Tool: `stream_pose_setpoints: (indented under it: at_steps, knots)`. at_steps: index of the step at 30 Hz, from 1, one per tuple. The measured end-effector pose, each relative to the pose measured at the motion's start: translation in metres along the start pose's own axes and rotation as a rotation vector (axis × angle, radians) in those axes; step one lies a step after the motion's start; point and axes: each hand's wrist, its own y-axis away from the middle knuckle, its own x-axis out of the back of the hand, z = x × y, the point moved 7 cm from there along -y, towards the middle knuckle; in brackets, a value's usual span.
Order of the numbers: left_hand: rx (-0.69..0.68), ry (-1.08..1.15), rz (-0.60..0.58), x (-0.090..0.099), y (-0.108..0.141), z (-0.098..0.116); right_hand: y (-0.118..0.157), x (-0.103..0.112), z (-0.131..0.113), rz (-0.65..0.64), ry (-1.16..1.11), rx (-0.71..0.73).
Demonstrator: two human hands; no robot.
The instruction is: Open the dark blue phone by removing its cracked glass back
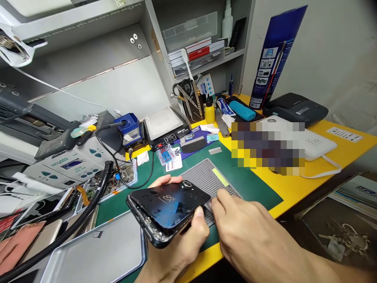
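A black smartphone [171,204] is tilted back side up above the work mat, with its rear cover lifted along the near left edge and grey residue showing in the gap. My left hand [188,243] grips it from beneath, thumb on the near right side and fingertips along the far edge. Close against the phone's right corner is my right hand [235,220], its fingers pinched together. What they hold, if anything, is mostly hidden; a small pale sliver shows near the fingertips. Under both hands lies a grey perforated pad [197,173] on the green mat [259,188].
An open grey metal tray [100,243] lies at the left, near a black hose [97,196] and a soldering station [73,165]. Behind the pad stand a heating plate [165,125], a tool holder [193,106] and a yellow bottle [209,112]. A white power bank [312,137] rests on the right.
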Motion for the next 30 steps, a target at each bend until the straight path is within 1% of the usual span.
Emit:
stream_pose_setpoints:
  at_steps: [3,7,9,12,15,18,22,26,30]
  knots:
    - [-0.032,-0.061,-0.029,-0.001,-0.001,0.000,0.002,0.003,0.003,-0.002,0.000,0.012]
    - [0.020,-0.014,0.005,0.002,-0.003,-0.002,0.006,0.014,0.008,0.021,0.003,0.032]
    - [0.053,0.035,0.025,0.003,-0.005,-0.001,0.006,0.018,0.012,0.053,-0.013,0.020]
    - [0.114,0.128,0.045,0.005,-0.008,-0.003,0.006,0.021,0.016,0.144,-0.038,0.000]
    - [0.178,0.184,0.053,0.009,-0.010,-0.009,0.005,0.021,0.021,0.233,-0.149,0.025]
    - [0.215,0.206,0.043,0.012,-0.012,-0.016,0.005,0.019,0.031,0.264,-0.311,0.020]
    - [0.201,0.221,0.006,0.014,-0.015,-0.023,0.010,0.015,0.041,0.271,-0.467,-0.007]
    - [0.192,0.236,0.034,0.016,-0.016,-0.028,0.014,0.011,0.046,0.286,-0.589,-0.064]
    - [0.207,0.229,0.045,0.017,-0.015,-0.031,0.017,0.013,0.049,0.362,-0.617,-0.104]
